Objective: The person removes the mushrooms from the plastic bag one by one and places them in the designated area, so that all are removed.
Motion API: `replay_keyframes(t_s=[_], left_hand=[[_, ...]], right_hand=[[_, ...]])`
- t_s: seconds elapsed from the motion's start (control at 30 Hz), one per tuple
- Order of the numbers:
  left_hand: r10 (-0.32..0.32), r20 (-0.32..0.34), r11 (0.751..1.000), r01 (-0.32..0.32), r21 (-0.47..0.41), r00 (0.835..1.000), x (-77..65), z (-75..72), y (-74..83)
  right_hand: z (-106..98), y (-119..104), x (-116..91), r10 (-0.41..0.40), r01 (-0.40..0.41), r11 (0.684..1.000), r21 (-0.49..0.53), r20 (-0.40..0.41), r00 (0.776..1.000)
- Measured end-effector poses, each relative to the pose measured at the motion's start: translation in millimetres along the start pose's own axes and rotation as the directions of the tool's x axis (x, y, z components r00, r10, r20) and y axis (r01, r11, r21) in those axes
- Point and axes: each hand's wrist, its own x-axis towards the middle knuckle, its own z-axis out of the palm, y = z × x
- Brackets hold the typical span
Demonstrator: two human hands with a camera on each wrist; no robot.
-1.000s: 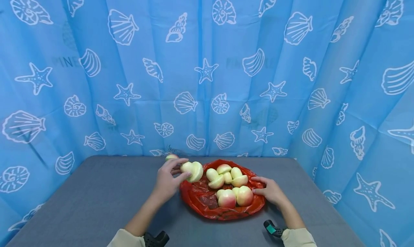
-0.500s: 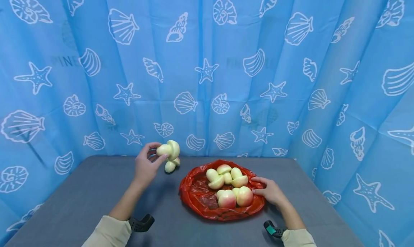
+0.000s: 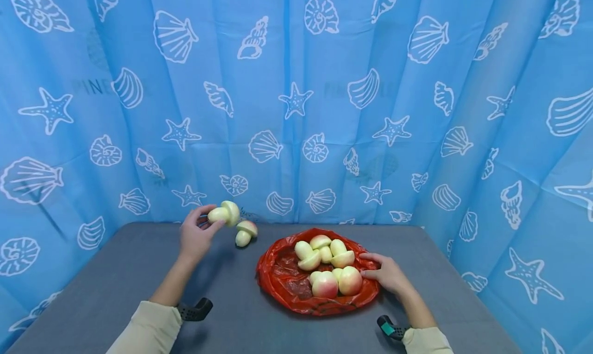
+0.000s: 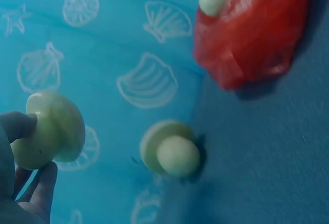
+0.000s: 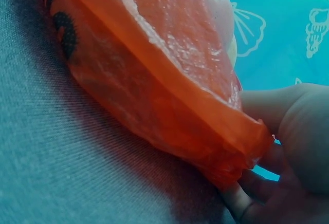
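My left hand [image 3: 194, 236] holds a mushroom-shaped piece [image 3: 229, 213] by its pale stem, raised above the table's far left part. Thumb and fingers pinch that mushroom [image 4: 67, 126] in the left wrist view. Another such mushroom [image 3: 247, 228], with a pinkish cap, lies on the table just right of it. A red plastic bag [image 3: 273, 294] is spread open at the centre with several more mushrooms [image 3: 326, 285] inside. On the bag's right side, my right hand [image 3: 390, 275] grips its rim; the right wrist view shows the bag's edge [image 5: 226, 147] between thumb and fingers.
A grey cloth-covered table [image 3: 116, 287] lies under everything. Behind it and along the right side hangs a blue curtain [image 3: 296, 138] with white shell prints. Black wrist mounts [image 3: 195, 310] stick out from both forearms.
My left hand has carried the mushroom from over the bag's left rim up and away to the left, uncovering the mushroom on the table. The right hand stays on the bag.
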Motion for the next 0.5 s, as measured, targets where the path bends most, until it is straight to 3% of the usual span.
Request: replay_keyframes(t_s=[0.33,0.5], left_hand=[[-0.144,-0.103,0.984,0.153,0.087,0.984,-7.5,-5.3,-41.2],[-0.197,-0.136,0.963,0.217,0.159,0.971,-9.8,-4.1,-58.9]], right_hand=[[2,2,2,0.015,-0.015,1.000,0.006,0.001,1.000],[1,3,2,0.016,-0.016,1.000,0.009,0.003,1.000]])
